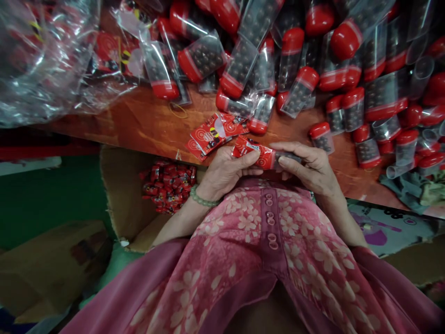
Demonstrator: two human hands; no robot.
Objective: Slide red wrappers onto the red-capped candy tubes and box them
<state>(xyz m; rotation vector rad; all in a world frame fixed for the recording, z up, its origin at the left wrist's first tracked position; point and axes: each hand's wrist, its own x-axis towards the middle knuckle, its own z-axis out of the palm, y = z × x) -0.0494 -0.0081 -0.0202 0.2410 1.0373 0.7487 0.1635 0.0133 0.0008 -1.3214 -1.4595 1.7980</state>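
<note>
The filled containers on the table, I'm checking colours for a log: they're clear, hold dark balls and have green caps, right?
Not quite: the head view shows red caps, not green. The filled containers on the table are clear and hold dark balls.

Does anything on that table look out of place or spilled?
Nothing looks spilled, but a crumpled greyish cloth lies at the right of the table, perhaps out of place beside the red-capped containers.

The glossy red wrapper (266, 159), printed with pale swirls, lay sideways and partly covered in the left hand (227, 172); its right end met the dark container (294, 156), lying on its side in the right hand (310, 168); whether it sat inside the wrapper could not be made out.
</note>
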